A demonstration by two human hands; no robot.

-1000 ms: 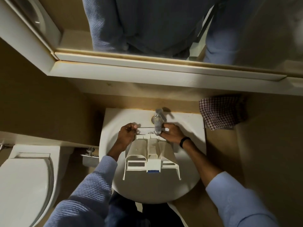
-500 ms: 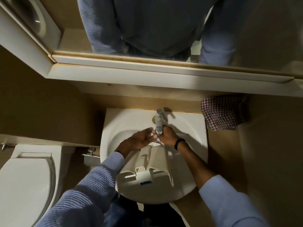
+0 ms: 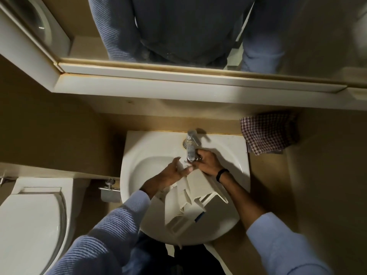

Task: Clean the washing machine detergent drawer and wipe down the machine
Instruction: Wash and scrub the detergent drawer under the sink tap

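Note:
The white plastic detergent drawer (image 3: 190, 197) lies tilted over the white sink (image 3: 139, 155), its far end up under the chrome tap (image 3: 191, 144). My left hand (image 3: 174, 171) holds that far end from the left, thumb and fingers around its edge. My right hand (image 3: 208, 161) grips the drawer's far right corner just beside the tap spout; a black band sits on that wrist. The drawer's near end with a blue insert (image 3: 199, 216) points toward me and to the right.
A checked cloth (image 3: 268, 132) hangs on the wall right of the sink. A white toilet (image 3: 29, 225) stands at the left, with a chrome paper holder (image 3: 108, 188) between it and the sink. A mirror cabinet (image 3: 178, 76) juts out above.
The drawer has turned from lying flat and square over the sink to tilted, its near end swung right. Both hands have moved closer together at the far end under the tap.

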